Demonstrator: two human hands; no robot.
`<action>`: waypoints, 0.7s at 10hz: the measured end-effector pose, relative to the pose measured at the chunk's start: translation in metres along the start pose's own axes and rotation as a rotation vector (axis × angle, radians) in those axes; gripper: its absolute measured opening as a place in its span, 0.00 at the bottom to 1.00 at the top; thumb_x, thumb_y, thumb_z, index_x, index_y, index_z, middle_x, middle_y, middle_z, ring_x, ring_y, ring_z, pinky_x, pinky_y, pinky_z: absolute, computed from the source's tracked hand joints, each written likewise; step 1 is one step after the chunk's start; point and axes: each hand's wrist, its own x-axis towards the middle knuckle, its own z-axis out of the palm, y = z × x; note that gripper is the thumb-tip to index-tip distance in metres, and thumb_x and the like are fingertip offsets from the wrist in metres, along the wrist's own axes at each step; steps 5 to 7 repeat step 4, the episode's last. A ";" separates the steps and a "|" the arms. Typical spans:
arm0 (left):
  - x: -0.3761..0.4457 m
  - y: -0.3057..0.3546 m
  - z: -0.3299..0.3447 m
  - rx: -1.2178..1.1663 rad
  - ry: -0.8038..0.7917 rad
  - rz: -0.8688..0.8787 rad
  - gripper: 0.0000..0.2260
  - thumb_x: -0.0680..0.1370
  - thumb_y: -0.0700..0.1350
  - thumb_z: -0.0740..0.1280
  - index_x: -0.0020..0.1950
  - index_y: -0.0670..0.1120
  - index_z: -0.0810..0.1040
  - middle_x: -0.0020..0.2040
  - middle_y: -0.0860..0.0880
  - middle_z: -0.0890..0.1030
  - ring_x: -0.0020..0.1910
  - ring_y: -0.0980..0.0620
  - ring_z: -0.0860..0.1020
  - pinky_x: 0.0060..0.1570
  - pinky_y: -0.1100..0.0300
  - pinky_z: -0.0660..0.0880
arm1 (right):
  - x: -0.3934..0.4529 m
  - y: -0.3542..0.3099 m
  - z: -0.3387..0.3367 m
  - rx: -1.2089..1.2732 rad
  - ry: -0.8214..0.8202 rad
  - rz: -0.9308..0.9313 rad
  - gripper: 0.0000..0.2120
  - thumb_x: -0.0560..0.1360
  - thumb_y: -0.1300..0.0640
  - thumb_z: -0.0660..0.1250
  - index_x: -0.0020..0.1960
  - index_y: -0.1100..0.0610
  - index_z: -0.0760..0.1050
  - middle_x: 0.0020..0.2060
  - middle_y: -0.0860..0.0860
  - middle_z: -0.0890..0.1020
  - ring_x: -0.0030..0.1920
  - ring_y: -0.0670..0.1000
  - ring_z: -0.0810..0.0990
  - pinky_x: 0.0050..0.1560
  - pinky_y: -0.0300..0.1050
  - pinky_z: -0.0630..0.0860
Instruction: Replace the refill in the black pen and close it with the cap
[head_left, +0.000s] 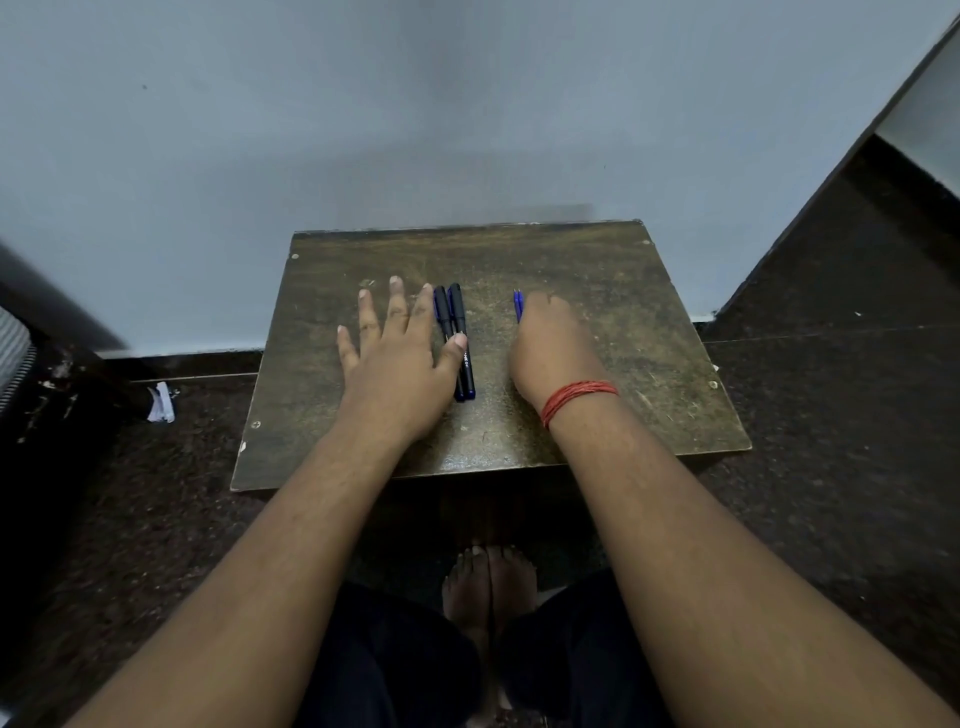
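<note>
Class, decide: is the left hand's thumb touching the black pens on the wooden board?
Touching. The head view shows the left hand's thumb tip lying on the black pens.

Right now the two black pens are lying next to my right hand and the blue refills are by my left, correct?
Sides are swapped. In the head view the two black pens lie beside your left hand, its thumb touching them; the blue refills are at your right hand.

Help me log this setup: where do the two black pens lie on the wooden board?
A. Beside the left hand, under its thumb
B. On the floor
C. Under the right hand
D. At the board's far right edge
A: the two black pens lie side by side just right of the flat left hand, whose thumb rests across them, apart from the right hand.
</note>
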 end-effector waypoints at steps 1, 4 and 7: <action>-0.001 0.001 0.001 0.006 -0.002 0.005 0.30 0.82 0.62 0.51 0.81 0.54 0.46 0.82 0.49 0.41 0.79 0.45 0.36 0.74 0.37 0.38 | 0.001 0.001 -0.003 0.023 0.004 0.010 0.14 0.78 0.67 0.59 0.63 0.61 0.70 0.58 0.58 0.76 0.52 0.58 0.76 0.46 0.46 0.68; -0.012 0.001 0.004 0.101 0.062 0.047 0.30 0.81 0.63 0.48 0.81 0.54 0.46 0.82 0.48 0.44 0.79 0.43 0.38 0.74 0.36 0.40 | -0.016 0.017 -0.015 -0.019 0.225 -0.080 0.14 0.81 0.50 0.61 0.63 0.57 0.71 0.60 0.54 0.77 0.60 0.55 0.73 0.60 0.52 0.72; -0.012 0.001 0.004 0.101 0.062 0.047 0.30 0.81 0.63 0.48 0.81 0.54 0.46 0.82 0.48 0.44 0.79 0.43 0.38 0.74 0.36 0.40 | -0.016 0.017 -0.015 -0.019 0.225 -0.080 0.14 0.81 0.50 0.61 0.63 0.57 0.71 0.60 0.54 0.77 0.60 0.55 0.73 0.60 0.52 0.72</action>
